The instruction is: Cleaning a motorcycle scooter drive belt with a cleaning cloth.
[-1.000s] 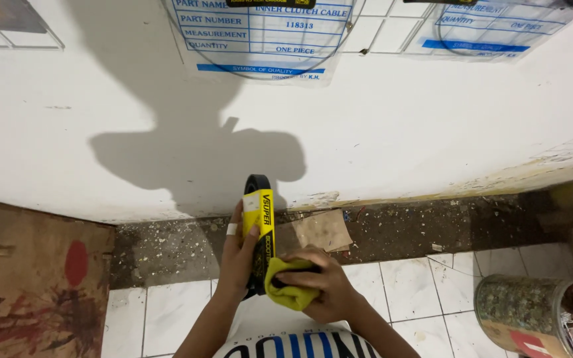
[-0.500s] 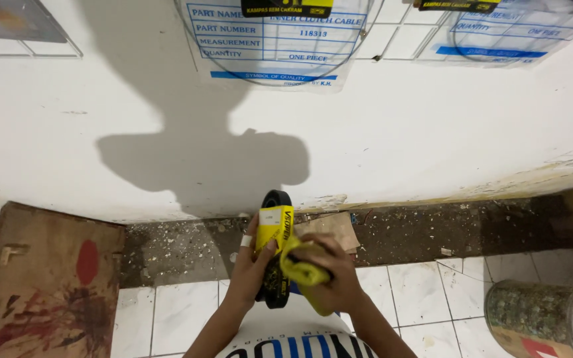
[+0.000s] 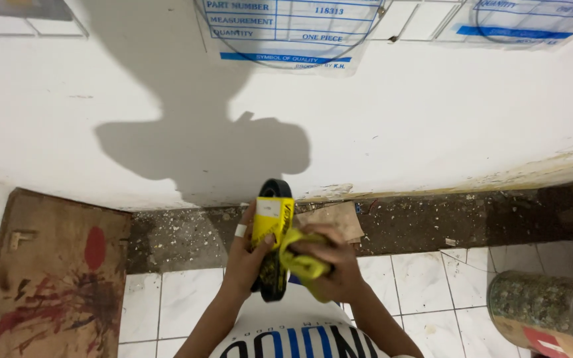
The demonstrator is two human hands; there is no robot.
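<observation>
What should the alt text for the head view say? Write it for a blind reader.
The left hand holds a black rubber belt in a yellow sleeve while the right hand presses a yellow cloth against it, above a white tiled floor beside a white wall.

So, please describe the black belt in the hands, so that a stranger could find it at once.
Find the white wall with the dark shadow; below it, the left hand grips a black rubber belt held on edge. A yellow cardboard sleeve wraps it, while the right hand presses a yellow cloth against it.

belt [image 3: 274, 245] between both hands; board [image 3: 48, 265] left, can [image 3: 538, 311] right.
</observation>
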